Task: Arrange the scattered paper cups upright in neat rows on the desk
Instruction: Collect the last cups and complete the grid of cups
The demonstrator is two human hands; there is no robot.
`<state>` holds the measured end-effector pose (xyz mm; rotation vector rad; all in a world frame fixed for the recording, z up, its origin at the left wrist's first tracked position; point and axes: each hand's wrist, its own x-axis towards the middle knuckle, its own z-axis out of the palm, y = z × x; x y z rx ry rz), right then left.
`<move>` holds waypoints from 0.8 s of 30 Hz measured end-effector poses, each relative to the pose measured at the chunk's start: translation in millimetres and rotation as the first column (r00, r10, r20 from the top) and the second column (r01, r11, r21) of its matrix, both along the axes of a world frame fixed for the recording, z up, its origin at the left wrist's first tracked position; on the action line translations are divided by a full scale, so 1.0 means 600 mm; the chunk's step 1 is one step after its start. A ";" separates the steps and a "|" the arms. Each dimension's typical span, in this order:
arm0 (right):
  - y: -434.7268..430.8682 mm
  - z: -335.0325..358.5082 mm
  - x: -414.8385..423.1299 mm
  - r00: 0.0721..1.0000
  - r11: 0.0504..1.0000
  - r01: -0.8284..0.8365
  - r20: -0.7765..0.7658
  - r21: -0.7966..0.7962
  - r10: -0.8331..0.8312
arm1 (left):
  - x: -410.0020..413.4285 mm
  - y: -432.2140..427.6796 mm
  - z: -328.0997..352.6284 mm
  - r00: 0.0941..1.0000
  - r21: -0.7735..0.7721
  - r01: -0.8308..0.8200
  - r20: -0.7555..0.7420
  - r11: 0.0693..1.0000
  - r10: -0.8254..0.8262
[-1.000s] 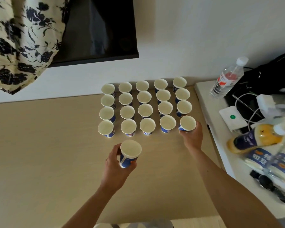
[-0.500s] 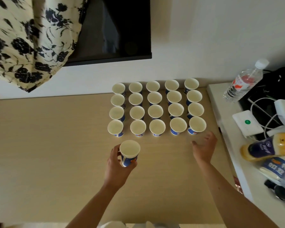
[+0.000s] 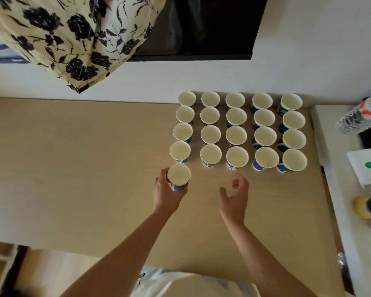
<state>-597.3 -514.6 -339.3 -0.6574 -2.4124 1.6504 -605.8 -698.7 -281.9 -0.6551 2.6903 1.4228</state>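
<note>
Several blue-and-white paper cups stand upright in a neat grid at the back right of the wooden desk. My left hand grips one more upright cup just in front of the grid's leftmost column, below its front cup. My right hand hovers over the desk in front of the grid's middle, fingers loosely curled, holding nothing.
A floral cloth hangs at the upper left beside a dark screen. On the white side table to the right lie a water bottle, a white device and a yellow bottle.
My right hand let go of the front right cup and drew back leftward to the middle. My left hand carried its cup forward and left, up to the leftmost column.
</note>
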 end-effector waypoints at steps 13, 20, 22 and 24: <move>-0.012 0.011 0.003 0.988 0.980 -0.155 -0.007 0.125 0.157 | -0.043 -0.023 -0.079 0.999 -0.027 0.024 0.036 0.999 -0.023; -0.024 0.016 -0.006 0.984 0.977 -0.178 0.026 0.119 0.176 | -0.052 -0.024 -0.090 0.998 -0.025 0.059 0.011 0.998 -0.058; -0.029 0.016 -0.006 0.984 0.977 -0.178 0.036 0.115 0.175 | -0.054 -0.024 -0.091 0.997 -0.027 0.076 0.005 0.997 -0.076; -0.032 0.016 -0.007 0.983 0.978 -0.180 0.041 0.109 0.177 | -0.057 -0.022 -0.091 0.996 -0.028 0.091 0.006 0.995 -0.091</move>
